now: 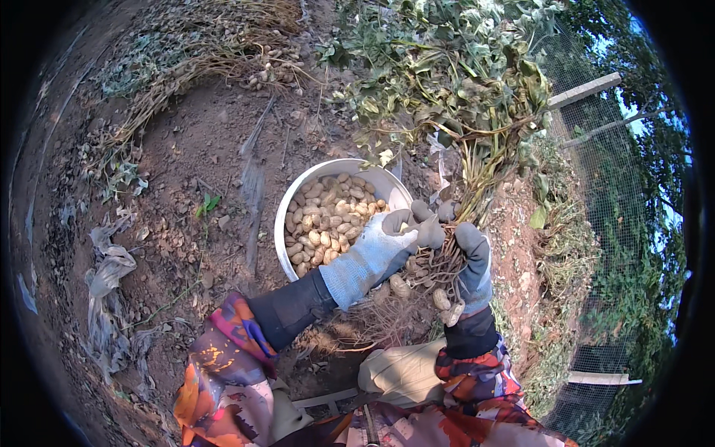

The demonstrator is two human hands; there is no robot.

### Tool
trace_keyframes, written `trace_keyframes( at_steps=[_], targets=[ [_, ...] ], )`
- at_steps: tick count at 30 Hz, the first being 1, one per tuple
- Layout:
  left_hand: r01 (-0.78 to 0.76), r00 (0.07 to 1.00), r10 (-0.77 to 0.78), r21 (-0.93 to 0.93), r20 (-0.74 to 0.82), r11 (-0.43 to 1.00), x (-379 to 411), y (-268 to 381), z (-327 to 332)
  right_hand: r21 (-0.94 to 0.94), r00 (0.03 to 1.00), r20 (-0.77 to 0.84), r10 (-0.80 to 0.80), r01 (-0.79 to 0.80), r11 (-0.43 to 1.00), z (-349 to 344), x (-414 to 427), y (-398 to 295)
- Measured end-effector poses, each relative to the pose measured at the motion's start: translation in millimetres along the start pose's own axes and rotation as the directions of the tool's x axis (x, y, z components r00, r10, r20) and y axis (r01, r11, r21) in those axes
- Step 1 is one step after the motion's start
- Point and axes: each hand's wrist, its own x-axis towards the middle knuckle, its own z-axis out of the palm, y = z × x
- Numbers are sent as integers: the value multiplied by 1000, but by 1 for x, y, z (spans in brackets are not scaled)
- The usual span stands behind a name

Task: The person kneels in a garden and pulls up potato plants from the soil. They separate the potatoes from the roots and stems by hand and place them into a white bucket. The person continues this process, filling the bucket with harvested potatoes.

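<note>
My right hand (475, 274), in a grey-coated glove, grips a pulled-up peanut plant by the base of its stems (477, 187). The leafy top (447, 89) points away from me, while the tangled roots (435, 268) hang towards my knees. Several peanut pods (441, 299) dangle from those roots. My left hand (385, 240), gloved alike, is curled against the root end, and a pale bit, apparently a pod, shows between its fingers. Below the left hand stands a white bucket (283, 223) with many loose peanuts (324, 218) inside; the left wrist crosses its near rim.
More uprooted peanut plants (190, 67) with pods lie on the soil at the upper left. Torn plastic film (106, 274) lies on the left. A mesh fence (609, 234) with posts (586, 89) runs along the right. Loose dry roots (374, 324) lie close to my knee.
</note>
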Motion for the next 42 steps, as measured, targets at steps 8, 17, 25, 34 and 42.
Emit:
trace_keyframes(
  at_steps=[8, 17, 25, 34, 42],
  targets=[
    [-175, 951, 301, 669, -76, 722, 12, 4, 3, -847, 899, 41, -437, 263, 463, -36, 16, 21],
    [0, 958, 202, 710, -201, 704, 46, 1, -6, -910, 770, 297, -565, 407, 76, 8, 2, 14],
    [8, 909, 364, 883, -202, 469, 46, 25, 32, -963, 737, 245, -629, 261, -70, -7, -10, 10],
    [134, 941, 196, 834, -277, 535, 58, 32, 31, -826, 818, 19, -575, 337, 452, 7, -20, 6],
    [97, 983, 99, 898, -154, 429, 20, 51, -25, 253, 963, 27, -266, 251, 934, 2, -5, -5]
  ],
)
